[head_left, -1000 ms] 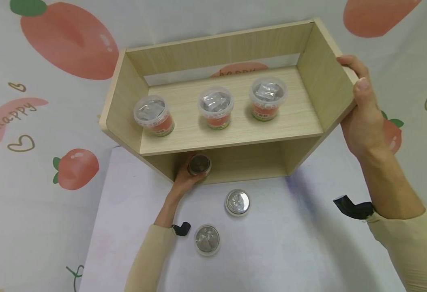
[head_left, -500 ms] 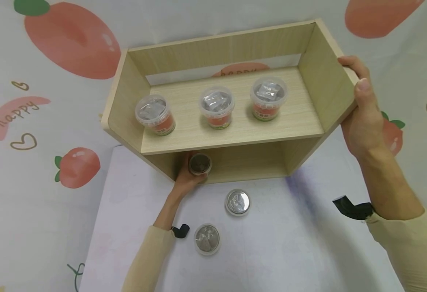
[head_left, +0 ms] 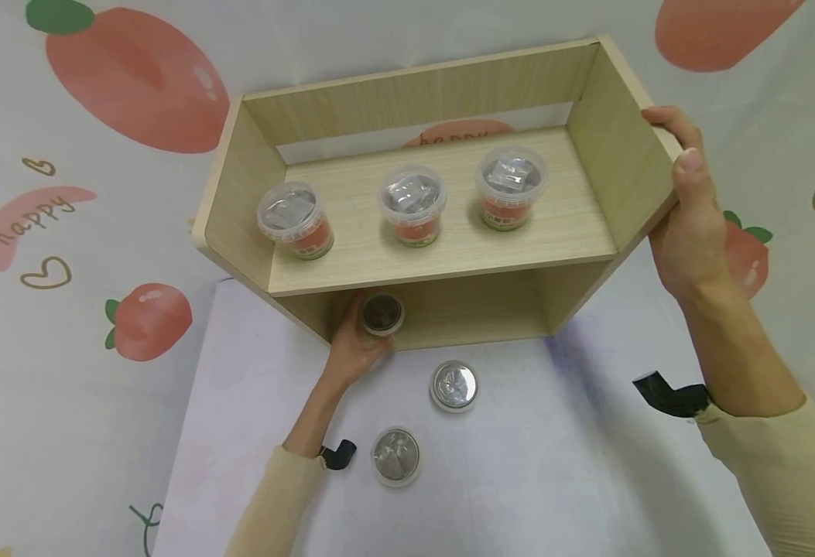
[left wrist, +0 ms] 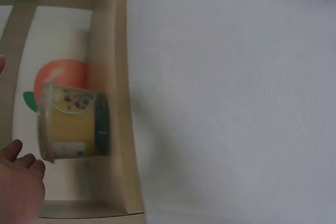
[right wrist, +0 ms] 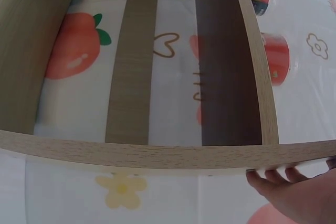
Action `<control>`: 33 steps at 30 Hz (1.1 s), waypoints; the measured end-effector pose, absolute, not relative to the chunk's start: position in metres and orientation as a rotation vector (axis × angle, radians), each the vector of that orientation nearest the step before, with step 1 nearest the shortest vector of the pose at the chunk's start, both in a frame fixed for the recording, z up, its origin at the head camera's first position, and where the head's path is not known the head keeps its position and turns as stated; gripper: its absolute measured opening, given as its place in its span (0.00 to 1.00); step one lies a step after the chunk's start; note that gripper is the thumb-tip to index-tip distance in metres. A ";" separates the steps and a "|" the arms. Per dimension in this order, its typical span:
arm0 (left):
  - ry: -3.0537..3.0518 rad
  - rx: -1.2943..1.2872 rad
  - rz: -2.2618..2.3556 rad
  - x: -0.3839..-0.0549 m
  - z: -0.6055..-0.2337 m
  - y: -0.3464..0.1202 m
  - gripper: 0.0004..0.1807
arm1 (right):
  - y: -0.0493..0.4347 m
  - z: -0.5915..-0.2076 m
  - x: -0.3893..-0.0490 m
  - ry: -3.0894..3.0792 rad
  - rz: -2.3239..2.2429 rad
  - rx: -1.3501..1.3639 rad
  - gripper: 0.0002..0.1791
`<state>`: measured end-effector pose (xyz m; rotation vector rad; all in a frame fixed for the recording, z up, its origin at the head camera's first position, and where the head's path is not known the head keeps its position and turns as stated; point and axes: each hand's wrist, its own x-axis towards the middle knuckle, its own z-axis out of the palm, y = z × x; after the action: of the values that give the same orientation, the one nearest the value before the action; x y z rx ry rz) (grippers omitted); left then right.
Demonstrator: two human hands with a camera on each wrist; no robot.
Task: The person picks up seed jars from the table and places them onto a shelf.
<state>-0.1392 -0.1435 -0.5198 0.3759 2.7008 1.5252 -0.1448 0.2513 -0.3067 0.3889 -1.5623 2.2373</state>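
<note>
In the head view my left hand is at the lower left of a pale wooden shelf, its fingers spread beside a lidded plastic cup. The left wrist view shows this cup with a yellow label and dark base, standing on the lower board. The left fingertips lie a little apart from its lid there. My right hand grips the front edge of the shelf's right side panel, thumb in front. Its fingers lie along the panel's outer side in the right wrist view.
Three red-labelled cups, a left one, a middle one and a right one, stand on the upper board. Two more lidded cups, one nearer and one farther, stand on the white table before the shelf.
My left hand has loosened from round the cup and drawn back slightly toward me. The cup stays in place on the lower board. The right hand keeps its grip on the shelf.
</note>
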 end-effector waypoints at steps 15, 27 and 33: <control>2.722 0.844 1.641 -0.112 -0.471 -0.137 0.39 | 0.251 -0.305 -0.144 -1.559 2.247 0.405 0.31; 2.556 0.922 1.699 -0.090 -0.453 -0.138 0.34 | 0.251 -0.306 -0.145 -1.564 2.244 0.419 0.32; 2.512 0.906 1.682 -0.079 -0.457 -0.141 0.34 | 0.250 -0.305 -0.144 -1.563 2.246 0.414 0.31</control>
<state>-0.0785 -0.1413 -0.4570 0.9058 2.5118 1.6822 -0.1435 0.2502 -0.3054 0.4137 -1.5626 2.2460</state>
